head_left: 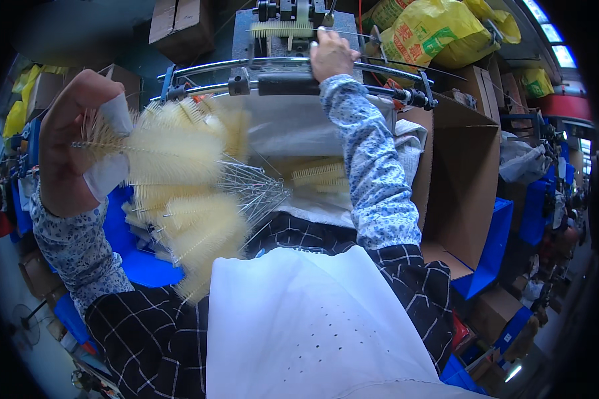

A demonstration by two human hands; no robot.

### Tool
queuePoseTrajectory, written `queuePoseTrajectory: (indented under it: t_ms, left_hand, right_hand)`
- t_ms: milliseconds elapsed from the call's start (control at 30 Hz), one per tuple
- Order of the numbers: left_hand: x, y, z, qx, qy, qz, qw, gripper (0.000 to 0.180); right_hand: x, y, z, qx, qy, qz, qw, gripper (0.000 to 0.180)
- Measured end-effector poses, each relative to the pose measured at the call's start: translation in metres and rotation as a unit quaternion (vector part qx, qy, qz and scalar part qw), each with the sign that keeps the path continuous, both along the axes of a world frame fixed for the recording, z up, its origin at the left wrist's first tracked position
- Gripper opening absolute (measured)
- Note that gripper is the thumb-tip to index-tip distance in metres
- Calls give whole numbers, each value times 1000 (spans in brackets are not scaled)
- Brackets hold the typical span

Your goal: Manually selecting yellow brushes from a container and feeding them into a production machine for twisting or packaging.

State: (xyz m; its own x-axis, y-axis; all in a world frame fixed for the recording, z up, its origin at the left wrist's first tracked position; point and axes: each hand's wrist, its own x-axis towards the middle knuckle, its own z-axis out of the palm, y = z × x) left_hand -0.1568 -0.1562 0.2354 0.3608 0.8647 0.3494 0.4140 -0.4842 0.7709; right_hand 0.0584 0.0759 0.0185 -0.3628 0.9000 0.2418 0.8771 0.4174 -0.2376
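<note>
My left hand (pixel 70 153), with white tape round its thumb and a finger, is raised at the left. Its fingers curl round the bristled end of a cream bottle brush (pixel 176 153). Below and behind that brush lies a pile of similar brushes (pixel 199 223), their twisted wire stems (pixel 256 189) fanned toward the middle. Farther off, my right hand (pixel 333 54) reaches over a bar to a metal machine (pixel 243 43). Its fingers close at the wire end of another brush (pixel 281 29), which lies sideways across the machine. The fingertips partly hide their grip.
Chrome rails with a black roller (pixel 287 84) run between me and the machine. Several small brushes (pixel 318 174) lie in the middle. At the right stands an open cardboard box (pixel 462 173) in a blue bin (pixel 489 256). Yellow sacks (pixel 432 30) are heaped at the back right.
</note>
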Motion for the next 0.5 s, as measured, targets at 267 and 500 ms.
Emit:
queuePoseTrajectory:
  t_ms: [267, 500]
  left_hand:
    - [-14, -13, 6, -32, 54, 89, 994, 34]
    - [-33, 1, -10, -122, 24, 46, 991, 52]
  right_hand:
    - [99, 61, -20, 43, 39, 11, 998, 31]
    - [122, 101, -2, 148, -126, -19, 981, 24]
